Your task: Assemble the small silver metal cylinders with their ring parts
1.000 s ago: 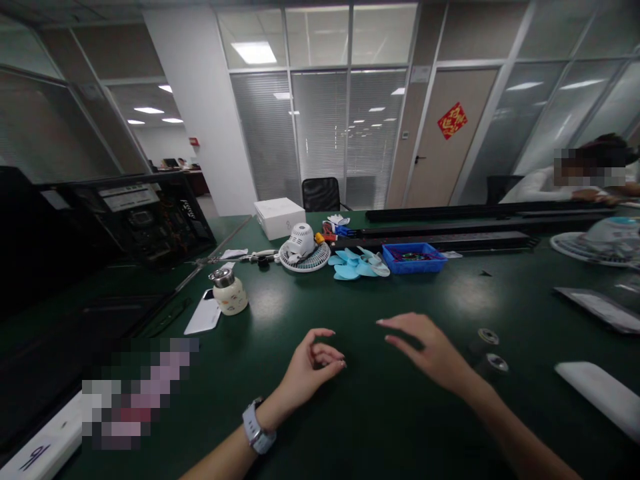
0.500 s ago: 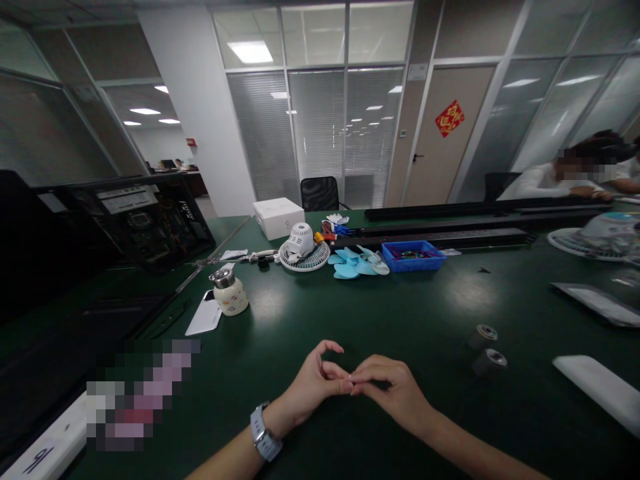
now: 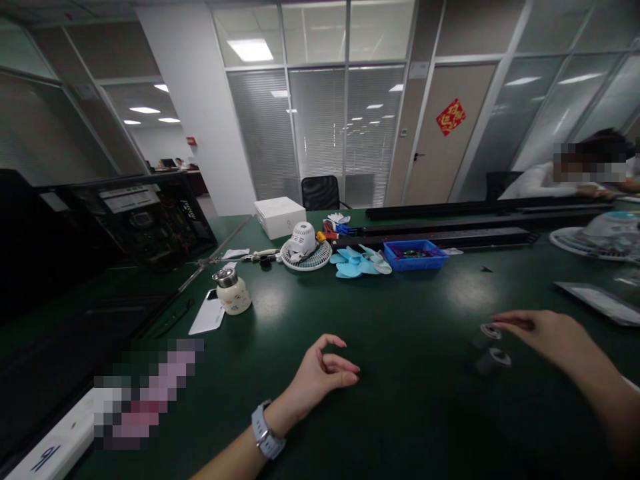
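Observation:
My left hand [image 3: 320, 373] rests on the dark green table [image 3: 400, 413] with its fingers loosely curled and nothing visible in them; a watch is on that wrist. My right hand [image 3: 547, 333] is stretched out to the right, its fingertips at the upper of two small dark rolls [image 3: 487, 331]. The second roll [image 3: 493, 361] lies just below the hand. The fingers look extended, and I cannot see whether they grip the roll.
Further back lie a white fan motor on a grille [image 3: 305, 248], light blue fan blades [image 3: 357, 261], a blue tray [image 3: 414, 255], a white box [image 3: 279, 217] and a small cream flask [image 3: 233, 292]. Long black rails [image 3: 450, 235] cross the table. Another person sits at far right [image 3: 585, 175].
My right hand came in to meet the left hand's fingertips, then swung out right to the two small rolls. The left hand stayed in place, still curled.

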Motion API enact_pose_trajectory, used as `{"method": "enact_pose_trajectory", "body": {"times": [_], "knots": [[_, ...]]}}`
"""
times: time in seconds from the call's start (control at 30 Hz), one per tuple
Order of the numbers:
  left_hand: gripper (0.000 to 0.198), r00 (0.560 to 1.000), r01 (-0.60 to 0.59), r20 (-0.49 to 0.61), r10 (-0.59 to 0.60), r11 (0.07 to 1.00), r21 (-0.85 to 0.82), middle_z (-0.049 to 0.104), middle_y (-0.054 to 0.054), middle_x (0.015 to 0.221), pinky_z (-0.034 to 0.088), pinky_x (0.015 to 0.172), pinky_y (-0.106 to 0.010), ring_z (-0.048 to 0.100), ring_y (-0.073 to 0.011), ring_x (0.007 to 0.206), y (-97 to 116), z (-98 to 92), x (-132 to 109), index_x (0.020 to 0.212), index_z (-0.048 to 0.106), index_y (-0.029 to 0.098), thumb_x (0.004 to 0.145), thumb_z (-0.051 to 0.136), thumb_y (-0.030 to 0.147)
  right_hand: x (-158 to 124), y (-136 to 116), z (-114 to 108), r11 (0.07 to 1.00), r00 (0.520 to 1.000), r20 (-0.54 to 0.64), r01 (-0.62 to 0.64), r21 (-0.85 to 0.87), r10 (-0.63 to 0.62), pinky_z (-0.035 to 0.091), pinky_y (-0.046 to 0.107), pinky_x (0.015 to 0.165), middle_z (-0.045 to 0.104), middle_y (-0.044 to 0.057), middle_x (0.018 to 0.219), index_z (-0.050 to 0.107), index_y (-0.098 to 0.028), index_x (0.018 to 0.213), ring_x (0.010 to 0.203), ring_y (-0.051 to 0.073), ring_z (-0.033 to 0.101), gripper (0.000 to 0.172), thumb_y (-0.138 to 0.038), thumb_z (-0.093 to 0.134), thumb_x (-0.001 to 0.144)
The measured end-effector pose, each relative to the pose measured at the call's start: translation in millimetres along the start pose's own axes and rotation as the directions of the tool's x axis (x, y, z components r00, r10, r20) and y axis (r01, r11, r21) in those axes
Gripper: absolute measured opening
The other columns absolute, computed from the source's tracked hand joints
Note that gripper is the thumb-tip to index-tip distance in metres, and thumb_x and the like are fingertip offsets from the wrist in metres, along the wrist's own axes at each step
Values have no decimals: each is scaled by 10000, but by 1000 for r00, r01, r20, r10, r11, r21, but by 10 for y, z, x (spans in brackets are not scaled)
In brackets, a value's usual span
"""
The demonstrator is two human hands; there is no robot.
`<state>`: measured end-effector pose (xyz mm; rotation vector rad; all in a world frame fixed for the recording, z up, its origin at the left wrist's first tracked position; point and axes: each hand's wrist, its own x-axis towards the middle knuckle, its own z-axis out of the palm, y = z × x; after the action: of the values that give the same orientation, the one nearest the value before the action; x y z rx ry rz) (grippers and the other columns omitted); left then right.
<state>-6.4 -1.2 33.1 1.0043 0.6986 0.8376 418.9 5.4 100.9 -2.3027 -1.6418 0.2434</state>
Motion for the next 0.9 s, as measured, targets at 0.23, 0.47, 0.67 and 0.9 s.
{"method": "enact_pose_trajectory", "body": {"times": [0.23, 0.47, 0.67, 0.9], "knots": [[543, 1000, -20, 20, 20, 999, 36, 753, -49, 833, 531, 715, -262, 703, -147, 774, -37, -26, 33, 1036, 477, 158, 630, 837, 146, 122, 106, 196, 995, 995, 59, -79, 53, 76, 443, 315, 702, 762, 81, 866, 778, -211, 902, 814, 253, 686, 234, -350, 695, 733], [497, 1000, -22, 4, 22, 997, 70, 750, -40, 809, 532, 709, -258, 701, -144, 768, -15, -32, 33, 1001, 503, 148, 631, 834, 156, 160, 172, 196, 991, 990, 116, -87, 97, 76, 438, 304, 695, 761, 74, 858, 781, -216, 885, 823, 245, 683, 246, -377, 688, 723], [473, 999, -47, 20, 45, 996, 76, 743, -26, 797, 531, 691, -239, 695, -124, 737, -59, -54, 58, 984, 517, 143, 632, 833, 146, 173, 145, 214, 986, 987, 131, -112, 125, 95, 452, 335, 701, 761, 70, 817, 785, -221, 861, 827, 281, 680, 291, -431, 695, 682], [479, 997, -74, -15, 77, 989, 124, 714, -2, 751, 511, 673, -233, 668, -104, 691, -84, -100, 110, 951, 528, 138, 602, 854, 173, -202, 369, 440, 872, 934, -196, -183, 454, 298, 511, 392, 749, 745, 100, 909, 700, -208, 974, 871, 297, 682, 458, -514, 591, 651]]}}
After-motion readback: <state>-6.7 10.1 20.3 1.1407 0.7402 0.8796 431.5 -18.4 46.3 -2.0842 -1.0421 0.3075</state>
